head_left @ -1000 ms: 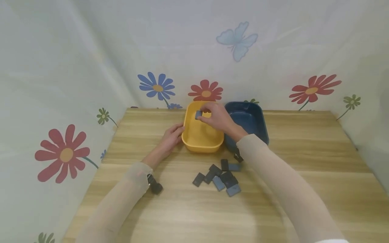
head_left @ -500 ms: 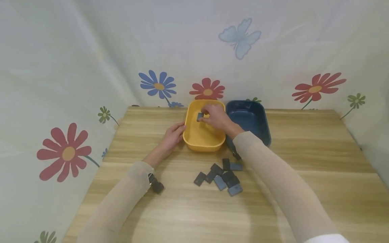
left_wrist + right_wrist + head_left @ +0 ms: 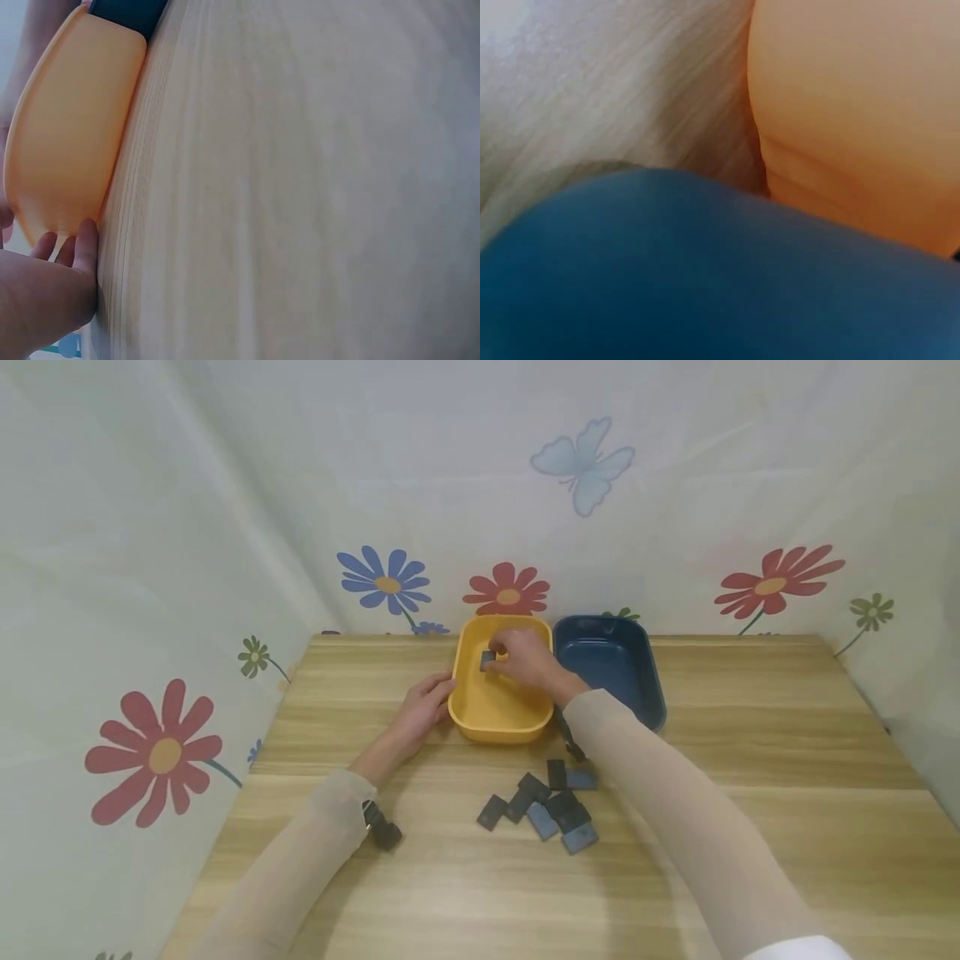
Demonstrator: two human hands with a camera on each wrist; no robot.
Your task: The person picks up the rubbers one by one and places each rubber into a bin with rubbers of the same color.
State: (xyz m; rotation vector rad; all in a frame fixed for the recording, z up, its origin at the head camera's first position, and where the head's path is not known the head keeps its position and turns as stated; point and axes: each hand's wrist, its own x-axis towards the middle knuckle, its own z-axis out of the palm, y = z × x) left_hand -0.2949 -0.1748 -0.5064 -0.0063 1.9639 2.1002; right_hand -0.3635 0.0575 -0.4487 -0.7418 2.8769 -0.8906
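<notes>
By the right hand (image 3: pixel 522 658), a pinched tile (image 3: pixel 486 662) is apparently being placed in a yellow tray (image 3: pixel 497 708), touched by the straight-fingered left hand (image 3: pixel 422 704); release seems needed.

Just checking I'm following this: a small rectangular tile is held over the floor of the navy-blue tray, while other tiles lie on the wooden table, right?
Not quite: the head view shows the held tile over the floor of the yellow tray, not the navy-blue tray. Other tiles do lie on the wooden table.
</notes>
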